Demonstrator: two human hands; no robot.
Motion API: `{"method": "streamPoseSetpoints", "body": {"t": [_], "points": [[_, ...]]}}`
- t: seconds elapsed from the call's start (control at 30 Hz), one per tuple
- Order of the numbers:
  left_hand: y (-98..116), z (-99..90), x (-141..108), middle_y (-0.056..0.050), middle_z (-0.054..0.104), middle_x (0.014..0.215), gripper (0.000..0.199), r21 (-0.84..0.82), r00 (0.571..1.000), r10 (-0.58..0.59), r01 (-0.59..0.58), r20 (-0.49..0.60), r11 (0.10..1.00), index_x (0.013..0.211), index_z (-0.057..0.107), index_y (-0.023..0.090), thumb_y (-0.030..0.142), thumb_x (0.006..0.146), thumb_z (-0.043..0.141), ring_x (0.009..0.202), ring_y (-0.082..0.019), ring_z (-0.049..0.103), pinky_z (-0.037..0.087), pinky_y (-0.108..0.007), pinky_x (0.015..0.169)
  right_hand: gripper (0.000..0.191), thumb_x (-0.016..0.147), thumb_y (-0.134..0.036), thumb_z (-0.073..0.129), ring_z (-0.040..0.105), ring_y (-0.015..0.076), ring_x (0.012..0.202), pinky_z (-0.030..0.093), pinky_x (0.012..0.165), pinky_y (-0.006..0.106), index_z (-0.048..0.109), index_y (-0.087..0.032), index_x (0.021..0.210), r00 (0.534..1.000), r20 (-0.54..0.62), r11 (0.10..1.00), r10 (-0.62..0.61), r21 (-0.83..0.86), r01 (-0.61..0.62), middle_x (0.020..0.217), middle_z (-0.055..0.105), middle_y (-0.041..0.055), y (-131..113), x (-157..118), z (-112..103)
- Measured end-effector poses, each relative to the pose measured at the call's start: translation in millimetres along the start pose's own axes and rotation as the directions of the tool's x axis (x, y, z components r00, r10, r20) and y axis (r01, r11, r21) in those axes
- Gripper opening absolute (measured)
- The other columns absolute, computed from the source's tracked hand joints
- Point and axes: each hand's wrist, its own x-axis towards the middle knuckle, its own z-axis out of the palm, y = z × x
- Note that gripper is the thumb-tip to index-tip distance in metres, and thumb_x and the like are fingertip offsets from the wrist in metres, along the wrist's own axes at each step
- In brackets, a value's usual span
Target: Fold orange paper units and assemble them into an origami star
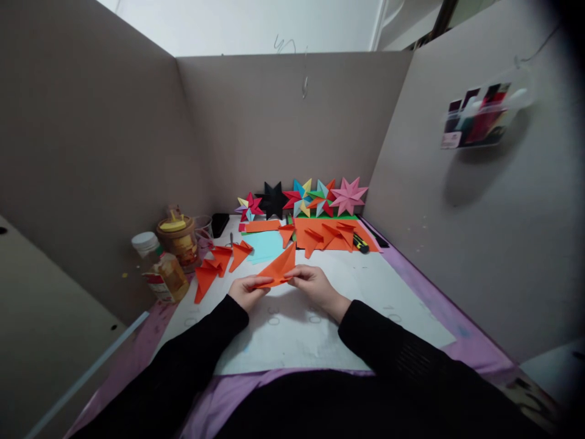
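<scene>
Between my two hands is an orange folded paper piece, held just above the white board, its point aimed up and to the right. My left hand pinches its lower left corner. On the lower right edge, the fingers of my right hand are closed, thumb toward the paper. Several similar orange folded pieces lie to the left of my hands. More folded pieces rest on orange sheets behind my right hand. Light blue paper lies just behind the held piece.
Folded paper stars lean along the back panel. At the left stand a honey-coloured jar and a brown tub beside a clear cup. A yellow-black cutter lies at the right. Panels enclose the sides.
</scene>
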Motion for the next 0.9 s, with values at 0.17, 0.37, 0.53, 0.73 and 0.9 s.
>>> {"method": "streamPoseSetpoints", "body": {"t": [0.17, 0.37, 0.53, 0.73, 0.9], "points": [[0.8, 3.6, -2.5, -0.007, 0.071, 0.076, 0.010, -0.023, 0.990, 0.061, -0.065, -0.127, 0.998, 0.070, 0.073, 0.018, 0.023, 0.062, 0.070, 0.071, -0.019, 0.066, 0.052, -0.028, 0.068, 0.011, 0.070, -0.028, 0.067, 0.062, 0.0178, 0.072, 0.048, 0.069, 0.030, 0.070, -0.019, 0.076, 0.996, -0.092, 0.999, 0.013, 0.038, -0.009, 0.075, 0.069, 0.0043, 2.9, -0.7, 5.3], [0.4, 3.4, -2.2, -0.005, 0.070, 0.070, 0.008, -0.029, 0.983, 0.094, -0.099, -0.159, 0.995, 0.066, 0.070, 0.017, 0.024, 0.062, 0.071, 0.067, -0.017, 0.065, 0.052, -0.027, 0.064, 0.017, 0.068, -0.033, 0.070, 0.063, 0.0180, 0.073, 0.049, 0.068, 0.031, 0.066, -0.018, 0.077, 0.991, -0.131, 0.991, -0.003, 0.136, 0.021, 0.077, 0.068, 0.0039, 6.9, 1.6, 5.5], [-1.1, 2.5, -1.2, -0.004, 0.070, 0.070, 0.007, -0.022, 0.980, 0.097, -0.103, -0.172, 0.994, 0.066, 0.069, 0.017, 0.022, 0.061, 0.071, 0.067, -0.016, 0.065, 0.052, -0.026, 0.063, 0.018, 0.068, -0.034, 0.071, 0.063, 0.0195, 0.076, 0.049, 0.071, 0.032, 0.068, -0.019, 0.076, 0.992, -0.127, 0.987, 0.006, 0.159, 0.014, 0.078, 0.069, 0.0044, 4.7, 2.4, 4.2], [-0.3, 3.0, -0.6, -0.004, 0.068, 0.070, 0.011, -0.032, 0.967, 0.104, -0.115, -0.233, 0.993, 0.061, 0.066, 0.017, 0.025, 0.058, 0.073, 0.062, -0.015, 0.062, 0.051, -0.025, 0.059, 0.019, 0.065, -0.034, 0.073, 0.059, 0.0167, 0.066, 0.046, 0.062, 0.029, 0.063, -0.018, 0.070, 0.979, -0.205, 0.986, 0.012, 0.166, 0.023, 0.068, 0.065, 0.0016, 4.1, 2.4, 6.5], [1.1, 5.1, 0.6, -0.003, 0.066, 0.066, 0.017, -0.071, 0.963, 0.061, -0.082, -0.261, 0.994, 0.057, 0.064, 0.016, 0.029, 0.056, 0.075, 0.058, -0.013, 0.058, 0.046, -0.023, 0.053, 0.023, 0.063, -0.033, 0.074, 0.053, 0.0129, 0.058, 0.041, 0.056, 0.026, 0.057, -0.018, 0.065, 0.969, -0.246, 0.983, 0.019, 0.184, 0.027, 0.062, 0.058, -0.0018, 7.7, 3.8, 7.4]]}}
